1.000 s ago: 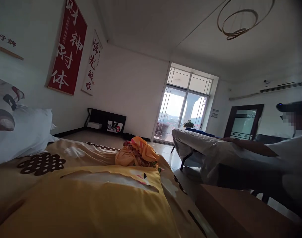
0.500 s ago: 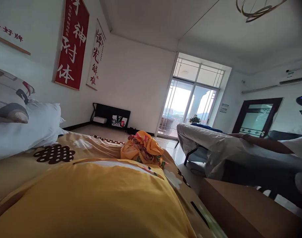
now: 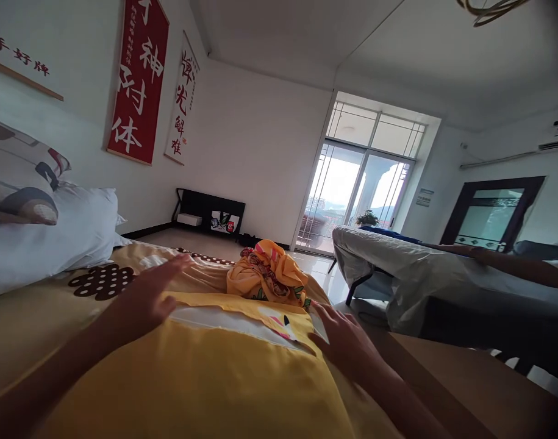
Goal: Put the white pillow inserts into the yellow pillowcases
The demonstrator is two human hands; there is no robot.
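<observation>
A plump yellow pillowcase (image 3: pixel 224 378) lies in front of me on a patterned bed sheet (image 3: pixel 36 317). White filling (image 3: pixel 210 318) shows through the long opening at its far end. My left hand (image 3: pixel 146 296) is at the far left corner of that opening, fingers stretched out and thumb apart, holding nothing. At the far right corner is my right hand (image 3: pixel 345 341), its fingers extended along the pillowcase edge by a printed face. Whether either hand touches the cloth is unclear. A crumpled orange flowered cloth (image 3: pixel 269 271) rests just beyond the opening.
A white pillow (image 3: pixel 89 222) and a patterned pillow (image 3: pixel 22 174) lie at the left. A cardboard box (image 3: pixel 443 378) stands right of the bed. Beyond it, another person's arm (image 3: pixel 525 265) rests on a plastic-covered table (image 3: pixel 397 256).
Both my hands have come into view, one at each side of the pillowcase opening. The opening now shows wider, with more white visible. The view has shifted slightly.
</observation>
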